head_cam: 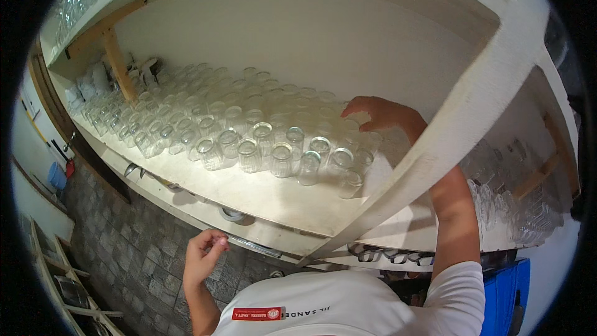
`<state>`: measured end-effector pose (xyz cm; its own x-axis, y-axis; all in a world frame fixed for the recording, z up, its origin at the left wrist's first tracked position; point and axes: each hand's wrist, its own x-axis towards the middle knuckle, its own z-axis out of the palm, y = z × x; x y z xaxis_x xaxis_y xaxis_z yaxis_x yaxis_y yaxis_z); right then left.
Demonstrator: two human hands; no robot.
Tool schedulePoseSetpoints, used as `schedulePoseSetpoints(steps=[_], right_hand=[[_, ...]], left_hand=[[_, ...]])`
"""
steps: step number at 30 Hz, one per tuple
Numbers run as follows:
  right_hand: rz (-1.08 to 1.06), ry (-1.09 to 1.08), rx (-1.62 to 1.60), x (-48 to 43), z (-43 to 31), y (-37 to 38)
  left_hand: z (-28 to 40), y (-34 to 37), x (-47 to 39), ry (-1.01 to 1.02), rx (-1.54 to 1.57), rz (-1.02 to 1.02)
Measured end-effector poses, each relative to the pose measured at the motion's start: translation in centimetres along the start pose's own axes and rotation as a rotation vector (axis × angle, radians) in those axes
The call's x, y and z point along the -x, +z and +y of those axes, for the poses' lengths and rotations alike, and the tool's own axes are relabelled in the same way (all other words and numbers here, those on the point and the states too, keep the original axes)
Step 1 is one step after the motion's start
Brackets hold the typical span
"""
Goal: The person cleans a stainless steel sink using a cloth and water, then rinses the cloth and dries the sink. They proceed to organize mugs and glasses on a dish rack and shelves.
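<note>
Many clear drinking glasses [249,149] stand upside down in rows on a white shelf [280,205]. Over the right end of these rows reaches my right hand [380,113], its thumb and fingers curved apart beside the glasses at the back; whether it touches one I cannot tell. My right forearm passes behind a white upright post. My left hand [207,249] hangs in front of the shelf's edge, its fingers curled towards the thumb, and nothing shows in it.
The slanting white post [433,140] divides the shelving; stemmed glasses [494,205] stand right of it. A wooden brace [119,65] rises at the left among the glasses. Below are a lower shelf with a round white item [232,214], a tiled floor [135,252] and a blue container [506,294].
</note>
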<state>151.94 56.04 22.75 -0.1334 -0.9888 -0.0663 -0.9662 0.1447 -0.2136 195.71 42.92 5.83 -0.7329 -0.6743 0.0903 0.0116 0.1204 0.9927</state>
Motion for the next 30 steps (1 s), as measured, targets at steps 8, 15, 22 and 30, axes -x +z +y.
schedulePoseSetpoints(steps=[8, 15, 22, 30], right_hand=[[-0.199, 0.038, -0.045, -2.7, 2.1, 1.5], [-0.045, -0.089, 0.148, -3.0, 6.6, 3.9], [0.146, 0.118, -0.009, -0.6, 10.6, 2.6], [0.006, 0.268, 0.207, 8.7, 8.1, -2.4]], left_hand=[[-1.4, -0.6, -0.7, -0.001, -0.035, -0.054], [-0.6, -0.1, -1.0, -0.022, 0.043, -0.052], [0.5, 0.2, -0.7, -0.024, 0.003, -0.069], [1.0, 1.8, -0.2, -0.044, 0.002, -0.087]])
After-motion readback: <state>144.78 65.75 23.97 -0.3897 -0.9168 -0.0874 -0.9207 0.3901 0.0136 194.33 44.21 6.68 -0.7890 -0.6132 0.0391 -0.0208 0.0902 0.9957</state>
